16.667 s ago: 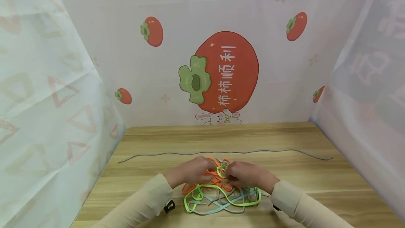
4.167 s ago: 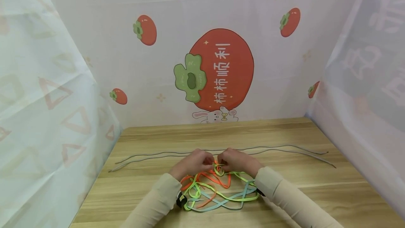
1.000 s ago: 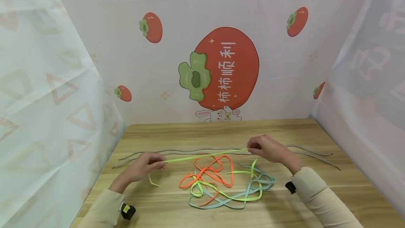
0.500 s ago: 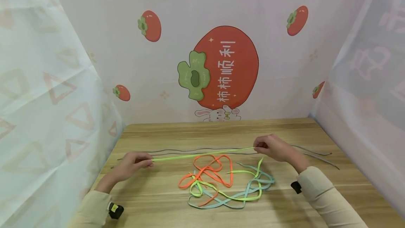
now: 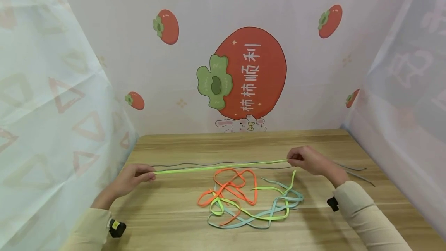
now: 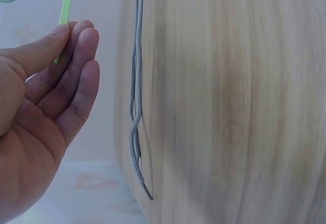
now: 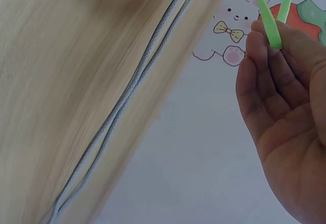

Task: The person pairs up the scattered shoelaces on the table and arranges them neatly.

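A neon yellow-green flat shoelace (image 5: 221,166) stretches nearly straight between both hands above the table. My left hand (image 5: 130,179) pinches it near one end between thumb and forefinger; in the left wrist view its tip (image 6: 56,60) pokes out under the thumb. My right hand (image 5: 310,160) pinches it too, and in the right wrist view the lace (image 7: 274,38) folds back at the fingertips. Yellow-green lace (image 5: 258,217) also lies in the pile and rises toward the right hand; whether it is all one lace I cannot tell. An orange lace (image 5: 255,189) and pale blue lace (image 5: 240,226) lie tangled below.
Two grey round laces (image 6: 136,56) lie side by side along the back of the wooden table (image 5: 167,220), partly behind the hands. A printed cloth (image 5: 195,11) stands behind the table, with cloth walls left and right.
Two grey laces lie at the back, where 16.7 seconds ago there was one. During the last second my hands have moved apart, left hand leftward, right hand rightward, lengthening the held yellow-green stretch.
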Available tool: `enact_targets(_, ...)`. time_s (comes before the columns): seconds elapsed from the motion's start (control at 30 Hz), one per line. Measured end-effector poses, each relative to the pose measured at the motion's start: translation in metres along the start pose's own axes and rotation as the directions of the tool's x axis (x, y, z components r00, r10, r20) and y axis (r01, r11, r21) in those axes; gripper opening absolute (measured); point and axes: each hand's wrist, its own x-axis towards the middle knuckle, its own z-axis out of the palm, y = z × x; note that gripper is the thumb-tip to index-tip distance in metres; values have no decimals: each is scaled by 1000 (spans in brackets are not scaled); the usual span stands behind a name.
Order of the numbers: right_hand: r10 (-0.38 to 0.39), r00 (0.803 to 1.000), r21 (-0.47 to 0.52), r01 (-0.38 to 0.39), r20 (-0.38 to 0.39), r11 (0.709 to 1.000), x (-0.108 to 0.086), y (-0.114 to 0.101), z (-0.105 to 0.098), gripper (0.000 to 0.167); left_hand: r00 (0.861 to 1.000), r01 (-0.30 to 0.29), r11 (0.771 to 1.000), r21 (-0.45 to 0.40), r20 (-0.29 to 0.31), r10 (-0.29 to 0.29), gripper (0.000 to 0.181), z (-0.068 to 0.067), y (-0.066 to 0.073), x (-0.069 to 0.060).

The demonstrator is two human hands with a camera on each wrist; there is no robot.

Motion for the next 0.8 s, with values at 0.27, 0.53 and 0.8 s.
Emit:
enact_targets(0.27,44,999,31,-45,17,998,-6,11,-5,8,999,47,999,26,-10,-47,16,-10,-9,-2)
enact_targets(0.53,55,998,53,-55,4,997,-17,29,-7,7,995,103,991,84,-8,-103,15,-15,-14,1)
enact_targets(0.8,99,995,69,-99,-2,993,-31,48,-11,10,988,154,976,157,-11,-154,17,-22,-15,7)
